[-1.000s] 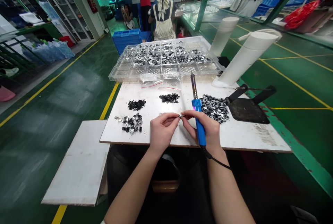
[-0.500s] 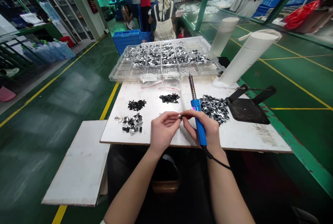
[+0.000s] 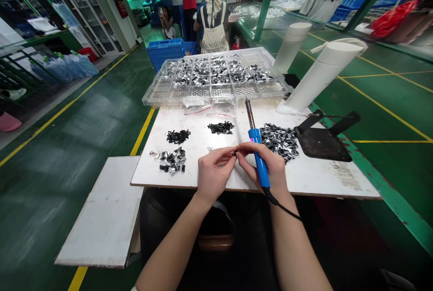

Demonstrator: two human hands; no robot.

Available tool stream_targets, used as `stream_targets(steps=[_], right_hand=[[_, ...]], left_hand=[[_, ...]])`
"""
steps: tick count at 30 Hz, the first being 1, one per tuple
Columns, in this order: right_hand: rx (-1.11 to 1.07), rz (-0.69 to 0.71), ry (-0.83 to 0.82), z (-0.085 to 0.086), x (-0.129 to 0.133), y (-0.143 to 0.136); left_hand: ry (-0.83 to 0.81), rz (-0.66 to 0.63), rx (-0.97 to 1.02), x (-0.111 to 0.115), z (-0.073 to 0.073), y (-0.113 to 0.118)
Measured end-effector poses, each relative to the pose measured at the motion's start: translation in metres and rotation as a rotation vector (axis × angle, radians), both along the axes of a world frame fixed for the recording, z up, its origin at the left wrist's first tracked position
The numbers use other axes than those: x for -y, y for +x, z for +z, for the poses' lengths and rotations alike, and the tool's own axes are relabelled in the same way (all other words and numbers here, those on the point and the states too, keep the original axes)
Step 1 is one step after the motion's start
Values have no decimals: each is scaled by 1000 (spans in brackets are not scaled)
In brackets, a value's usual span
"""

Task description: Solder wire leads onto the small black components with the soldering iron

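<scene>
Near the front edge of the white board, my left hand pinches a small black piece between thumb and fingertips. My right hand touches the same piece with its fingertips and also holds a blue soldering iron, whose metal tip points up and away. Silver and black pieces lie heaped right of the iron. Two small piles of black parts, one at the left and one in the middle, lie beyond my hands. Crumpled silver and black bits are left of my left hand.
A clear compartment tray with silver pieces stands at the back. White tubes and a black metal stand are at the right. A lower white board juts out left. People are farther back.
My left hand has shifted very slightly right. The fingertips of both hands have moved a little around the small black piece; the soldering iron stays almost in place.
</scene>
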State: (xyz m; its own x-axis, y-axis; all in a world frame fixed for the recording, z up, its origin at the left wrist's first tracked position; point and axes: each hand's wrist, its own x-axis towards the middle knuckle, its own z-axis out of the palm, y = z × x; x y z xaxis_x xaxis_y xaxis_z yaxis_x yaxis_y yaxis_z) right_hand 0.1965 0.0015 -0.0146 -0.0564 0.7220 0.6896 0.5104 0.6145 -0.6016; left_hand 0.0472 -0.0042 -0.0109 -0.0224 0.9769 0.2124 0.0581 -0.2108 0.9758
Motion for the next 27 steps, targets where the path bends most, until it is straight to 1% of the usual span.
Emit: stream_targets(steps=[2, 6, 8, 11, 13, 15, 17, 20, 23, 25, 27], right_hand=[[-18, 12, -12, 0, 0, 0], [-77, 25, -39, -1, 0, 1], [-113, 26, -53, -1, 1, -1], [-213, -17, -68, 3, 3, -9], [-368, -54, -56, 8, 6, -15], [-548, -69, -14, 13, 7, -19], [-654, -98, 33, 15, 8, -19], [-705, -182, 37, 13, 8, -13], [-723, -252, 48, 5, 7, -6], [-716, -292, 134, -1, 4, -2], [-723, -318, 259, -4, -1, -1]], left_hand=[[0, 3, 8, 0, 1, 0], [59, 0, -10, 1, 3, 0], [52, 0, 4, 0, 4, 0], [-39, 6, 84, -3, 5, -1], [-126, 14, 151, -5, 6, -2], [-197, 19, 200, -7, 8, -4], [-235, 16, 223, -7, 9, -5], [-251, 11, 231, -8, 10, -6], [-254, 7, 227, -8, 9, -6], [-260, 4, 217, -8, 8, -7], [-266, 4, 207, -8, 8, -7]])
